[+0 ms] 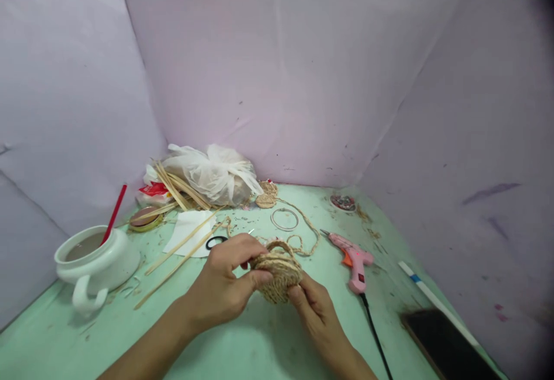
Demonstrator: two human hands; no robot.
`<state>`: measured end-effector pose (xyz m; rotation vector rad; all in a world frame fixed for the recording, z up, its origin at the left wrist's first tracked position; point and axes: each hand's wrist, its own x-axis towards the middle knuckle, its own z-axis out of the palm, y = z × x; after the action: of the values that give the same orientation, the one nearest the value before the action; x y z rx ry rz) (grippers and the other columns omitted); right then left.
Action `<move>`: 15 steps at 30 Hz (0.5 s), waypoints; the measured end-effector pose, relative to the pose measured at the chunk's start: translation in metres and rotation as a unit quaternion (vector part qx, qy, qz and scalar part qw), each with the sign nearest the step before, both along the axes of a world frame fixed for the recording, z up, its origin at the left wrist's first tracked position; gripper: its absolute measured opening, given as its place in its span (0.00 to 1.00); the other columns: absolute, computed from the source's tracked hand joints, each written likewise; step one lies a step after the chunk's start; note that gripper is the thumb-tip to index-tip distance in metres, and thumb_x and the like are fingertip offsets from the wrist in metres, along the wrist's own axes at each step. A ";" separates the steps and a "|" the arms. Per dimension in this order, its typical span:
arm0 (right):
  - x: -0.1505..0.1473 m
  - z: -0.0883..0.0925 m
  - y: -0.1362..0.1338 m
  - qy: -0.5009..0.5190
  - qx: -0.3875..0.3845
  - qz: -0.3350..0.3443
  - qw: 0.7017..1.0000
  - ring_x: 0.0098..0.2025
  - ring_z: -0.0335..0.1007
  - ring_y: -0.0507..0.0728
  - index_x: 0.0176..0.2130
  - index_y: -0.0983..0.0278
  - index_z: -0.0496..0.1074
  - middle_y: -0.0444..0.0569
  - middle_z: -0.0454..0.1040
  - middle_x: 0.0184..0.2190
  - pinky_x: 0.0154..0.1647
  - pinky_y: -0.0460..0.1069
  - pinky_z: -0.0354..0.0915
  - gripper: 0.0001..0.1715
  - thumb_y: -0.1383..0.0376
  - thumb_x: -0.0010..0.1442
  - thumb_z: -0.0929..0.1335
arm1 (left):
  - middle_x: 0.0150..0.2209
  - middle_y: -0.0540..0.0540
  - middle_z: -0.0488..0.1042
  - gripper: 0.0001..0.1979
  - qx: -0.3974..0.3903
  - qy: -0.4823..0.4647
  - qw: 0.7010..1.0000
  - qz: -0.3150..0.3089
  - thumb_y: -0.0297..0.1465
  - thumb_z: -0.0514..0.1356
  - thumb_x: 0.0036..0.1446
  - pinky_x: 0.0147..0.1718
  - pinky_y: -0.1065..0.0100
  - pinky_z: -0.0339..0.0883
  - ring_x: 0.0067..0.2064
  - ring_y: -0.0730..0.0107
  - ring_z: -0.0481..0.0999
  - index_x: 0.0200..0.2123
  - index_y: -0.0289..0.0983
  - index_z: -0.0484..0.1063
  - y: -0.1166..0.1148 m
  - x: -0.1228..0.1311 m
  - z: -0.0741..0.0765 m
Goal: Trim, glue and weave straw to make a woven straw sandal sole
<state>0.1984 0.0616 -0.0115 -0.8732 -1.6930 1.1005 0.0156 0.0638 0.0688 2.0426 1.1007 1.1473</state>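
Observation:
Between my two hands is a small round piece of coiled, braided straw rope (281,281), held above the table. My left hand (231,279) pinches its upper left edge, thumb on the near face and fingers behind. On the lower right, my right hand (315,311) grips the rim between thumb and fingers. A loose length of braided rope (312,227) runs from the piece across the table behind it. Black-handled scissors (215,243) lie just beyond my left hand, partly hidden by it.
A pink glue gun (357,259) with a black cord lies to the right, near a dark flat object (445,339) and a white strip (433,296). Left stands a white pot (123,259) with a red stick. Straw strips (182,264), a metal ring (284,219) and a plastic bag (216,172) lie behind.

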 end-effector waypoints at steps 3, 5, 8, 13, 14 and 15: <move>-0.001 0.002 -0.002 0.015 -0.017 0.006 1.000 0.41 0.67 0.59 0.46 0.60 0.71 0.48 0.74 0.40 0.44 0.49 0.61 0.16 0.63 0.62 0.60 | 0.27 0.47 0.69 0.04 0.040 0.015 0.999 0.000 0.25 0.57 0.52 0.30 0.68 0.63 0.30 0.69 0.68 0.30 0.35 0.72 -0.005 0.002 0.000; -0.002 0.003 -0.002 0.021 -0.021 0.003 1.000 0.41 0.67 0.59 0.46 0.60 0.71 0.48 0.74 0.40 0.44 0.49 0.61 0.16 0.63 0.61 0.60 | 0.27 0.46 0.69 0.05 0.069 0.039 0.997 0.013 0.24 0.56 0.52 0.30 0.68 0.63 0.30 0.69 0.68 0.30 0.35 0.72 -0.008 0.002 -0.002; -0.003 0.001 -0.002 0.019 -0.020 -0.003 1.000 0.40 0.68 0.58 0.46 0.60 0.71 0.47 0.75 0.40 0.43 0.48 0.61 0.16 0.63 0.61 0.60 | 0.29 0.44 0.70 0.05 0.097 0.057 0.993 0.030 0.23 0.55 0.53 0.32 0.68 0.63 0.33 0.68 0.69 0.31 0.34 0.71 -0.010 0.003 -0.003; -0.003 0.005 -0.002 -0.024 0.005 -0.022 0.999 0.34 0.67 0.57 0.39 0.62 0.72 0.47 0.74 0.33 0.37 0.47 0.62 0.14 0.61 0.61 0.60 | 0.28 0.46 0.69 0.07 0.028 0.041 0.999 0.012 0.25 0.54 0.54 0.34 0.67 0.64 0.33 0.68 0.68 0.30 0.36 0.71 -0.003 0.001 -0.002; -0.002 0.008 -0.003 -0.048 0.019 -0.042 0.998 0.31 0.66 0.56 0.35 0.63 0.72 0.46 0.72 0.29 0.32 0.47 0.62 0.15 0.60 0.61 0.60 | 0.30 0.46 0.70 0.07 0.006 0.029 0.999 0.034 0.27 0.54 0.54 0.34 0.66 0.64 0.34 0.68 0.68 0.33 0.37 0.72 -0.001 0.001 -0.002; -0.001 0.013 -0.005 -0.078 0.037 -0.075 0.993 0.27 0.65 0.55 0.31 0.64 0.71 0.46 0.71 0.25 0.28 0.46 0.61 0.16 0.59 0.61 0.60 | 0.34 0.45 0.70 0.08 -0.019 0.010 0.997 0.073 0.29 0.54 0.54 0.34 0.65 0.64 0.35 0.67 0.68 0.37 0.37 0.71 0.000 0.002 -0.004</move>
<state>0.1976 0.0569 0.0010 -1.0430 -1.7528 0.8815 0.0177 0.0643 0.0647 1.9756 1.2916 1.1683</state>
